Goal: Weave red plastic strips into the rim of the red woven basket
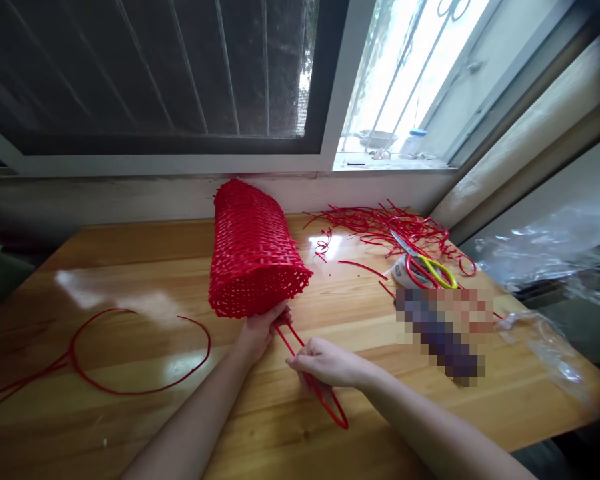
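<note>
While gripping a looped red cord in the right hand, touches with the left hand the basket toward the glossy desk's back edge, cannot tell if pinching; faces scraps by its back-right corner, then a barred window.

left fingers: at red basket | right fingers: round red strands | scissors: tabletop

Behind the red basket, the wall bars the way; off its left side, bare tabletop lets a hand through — mind the red loop lower down! To its right, a lane of wood, then scissors and tangled strands crowding in.
</note>
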Action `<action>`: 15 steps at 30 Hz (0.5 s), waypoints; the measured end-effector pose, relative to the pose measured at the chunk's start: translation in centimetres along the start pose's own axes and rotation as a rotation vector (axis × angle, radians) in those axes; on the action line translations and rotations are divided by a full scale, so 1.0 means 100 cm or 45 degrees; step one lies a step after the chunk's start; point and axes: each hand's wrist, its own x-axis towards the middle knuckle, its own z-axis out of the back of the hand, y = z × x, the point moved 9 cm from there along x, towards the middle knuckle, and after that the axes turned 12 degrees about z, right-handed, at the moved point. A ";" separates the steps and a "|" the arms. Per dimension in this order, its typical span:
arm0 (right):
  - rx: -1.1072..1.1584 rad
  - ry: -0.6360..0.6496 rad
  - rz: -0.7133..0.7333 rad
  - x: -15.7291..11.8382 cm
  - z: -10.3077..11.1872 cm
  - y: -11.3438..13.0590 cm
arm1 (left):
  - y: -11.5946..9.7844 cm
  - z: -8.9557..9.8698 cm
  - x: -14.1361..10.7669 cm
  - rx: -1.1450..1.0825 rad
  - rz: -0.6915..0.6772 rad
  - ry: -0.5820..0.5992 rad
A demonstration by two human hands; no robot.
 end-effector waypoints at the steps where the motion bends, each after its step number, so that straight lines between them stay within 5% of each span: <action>1: -0.028 0.091 0.024 0.000 -0.006 0.002 | -0.001 0.002 0.001 0.001 -0.010 -0.027; 4: -0.050 0.417 0.126 -0.007 -0.027 0.010 | -0.003 0.002 0.003 0.012 -0.041 -0.004; 6: -0.062 0.474 0.235 -0.009 -0.031 0.018 | -0.004 0.000 0.004 0.020 -0.061 0.038; 12: 0.138 -0.093 0.495 0.007 0.002 0.031 | -0.001 -0.001 0.003 0.086 -0.029 0.019; 15: -0.086 -0.342 0.672 0.007 0.016 0.041 | 0.000 -0.002 0.002 0.169 -0.008 0.001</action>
